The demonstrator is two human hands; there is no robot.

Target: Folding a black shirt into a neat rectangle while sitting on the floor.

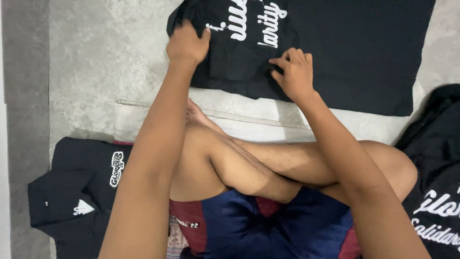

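A black shirt with white lettering lies spread flat on the grey floor in front of me. My left hand presses down on the shirt's near left corner, fingers closed over the cloth. Over at the shirt's near edge, my right hand pinches a fold of the fabric just below the lettering. Both my arms reach forward over my crossed bare legs.
A folded black shirt with a white emblem lies at my left. Another black shirt with white script lies at my right. A cream folded cloth runs under the spread shirt's near edge. I wear dark blue and maroon shorts.
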